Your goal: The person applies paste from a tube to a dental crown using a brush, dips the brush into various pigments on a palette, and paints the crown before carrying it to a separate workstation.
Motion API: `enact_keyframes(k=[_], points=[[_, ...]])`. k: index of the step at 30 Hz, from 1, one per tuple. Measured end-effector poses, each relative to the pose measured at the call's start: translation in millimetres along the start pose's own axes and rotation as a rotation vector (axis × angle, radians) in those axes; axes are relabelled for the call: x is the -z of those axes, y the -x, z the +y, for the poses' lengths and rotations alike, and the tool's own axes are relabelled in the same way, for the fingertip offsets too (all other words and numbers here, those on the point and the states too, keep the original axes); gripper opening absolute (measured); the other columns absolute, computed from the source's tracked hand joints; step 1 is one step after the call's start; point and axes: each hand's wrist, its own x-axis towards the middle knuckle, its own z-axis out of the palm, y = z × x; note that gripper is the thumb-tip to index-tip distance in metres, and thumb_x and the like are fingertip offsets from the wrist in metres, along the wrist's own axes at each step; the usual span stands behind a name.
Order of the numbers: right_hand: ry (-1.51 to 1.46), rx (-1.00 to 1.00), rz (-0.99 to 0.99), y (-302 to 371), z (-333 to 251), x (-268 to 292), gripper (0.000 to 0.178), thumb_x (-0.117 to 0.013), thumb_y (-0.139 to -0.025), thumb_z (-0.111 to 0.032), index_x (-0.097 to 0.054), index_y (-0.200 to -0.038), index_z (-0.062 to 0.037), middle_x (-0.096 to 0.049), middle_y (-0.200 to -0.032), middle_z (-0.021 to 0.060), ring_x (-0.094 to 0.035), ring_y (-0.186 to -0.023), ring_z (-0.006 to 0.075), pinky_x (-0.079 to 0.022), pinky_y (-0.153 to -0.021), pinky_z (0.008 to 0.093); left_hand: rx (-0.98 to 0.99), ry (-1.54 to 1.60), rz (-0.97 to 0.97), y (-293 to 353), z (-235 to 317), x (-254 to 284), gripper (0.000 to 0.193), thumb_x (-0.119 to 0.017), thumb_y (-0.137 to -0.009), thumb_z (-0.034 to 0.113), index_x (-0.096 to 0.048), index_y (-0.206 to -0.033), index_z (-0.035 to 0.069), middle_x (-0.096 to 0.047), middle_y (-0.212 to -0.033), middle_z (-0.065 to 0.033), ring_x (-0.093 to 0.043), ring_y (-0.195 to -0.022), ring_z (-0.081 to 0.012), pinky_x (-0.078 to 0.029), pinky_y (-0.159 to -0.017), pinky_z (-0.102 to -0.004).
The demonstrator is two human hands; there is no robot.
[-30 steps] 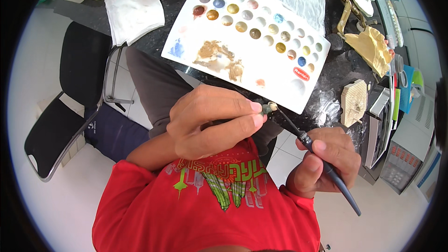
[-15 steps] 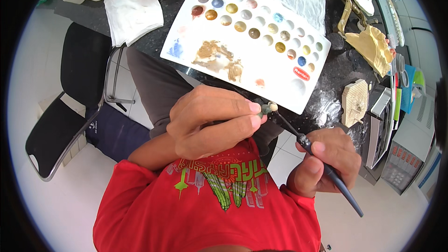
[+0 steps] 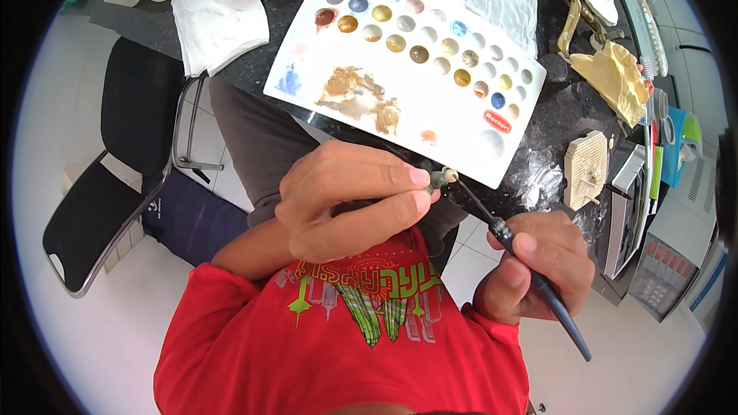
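Bright, whitish light fills the view; its source cannot be told. The palette [image 3: 430,100] glares, its bare middle nearly burned out, and the floor [image 3: 92,346] washes pale. The left hand [image 3: 350,196] and brush [image 3: 547,288] look crisp; the tiny green piece [image 3: 437,180] shows little detail. Edges bow toward a black, blue-fringed rim.

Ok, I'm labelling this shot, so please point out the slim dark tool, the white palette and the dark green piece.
Slim dark tool [image 3: 555,300]: head view, on its tapering handle.
White palette [image 3: 434,100]: head view, on its bare surface.
Dark green piece [image 3: 438,180]: head view, on its exposed side.
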Motion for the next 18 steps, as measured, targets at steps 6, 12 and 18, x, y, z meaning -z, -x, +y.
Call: enact_keyframes(k=[6, 12, 18], points=[[0.017, 0.004, -0.027, 0.4, -1.3, 2.3, 0.027, -0.069, -0.066, 0.003, -0.062, -0.092, 0.0040, -0.062, -0.065, 0.0105, -0.061, -0.051, 0.0188, -0.048, -0.044, 0.0244, -0.003, 0.002, 0.001, -0.9, 0.0, 0.5, 0.045, -0.078, -0.067, -0.008, -0.054, -0.101, 0.010, -0.057, -0.098, -0.0073, -0.058, -0.077, -0.0161, -0.050, -0.059, -0.0229], [0.030, 0.030, -0.031, -1.4, 0.4, -0.1, 0.026, -0.068, -0.066, 0.003, -0.062, -0.091, 0.0033, -0.061, -0.065, 0.0100, -0.060, -0.050, 0.0179, -0.047, -0.043, 0.0240, -0.018, 0.001, 0.024, -0.1, -0.8, -1.8, 0.043, -0.077, -0.067, -0.010, -0.056, -0.099, 0.010, -0.057, -0.098, -0.0077, -0.058, -0.076, -0.0159, -0.050, -0.058, -0.0221], [0.029, 0.064, 0.014, 1.2, 1.0, -1.1, 0.025, -0.069, -0.067, 0.002, -0.062, -0.091, 0.0034, -0.061, -0.065, 0.0104, -0.060, -0.050, 0.0177, -0.046, -0.042, 0.0239, -0.042, 0.015, 0.049, 0.7, -2.5, -3.5, 0.040, -0.076, -0.067, -0.010, -0.058, -0.097, 0.008, -0.057, -0.097, -0.0082, -0.058, -0.076, -0.0157, -0.051, -0.058, -0.0214]])
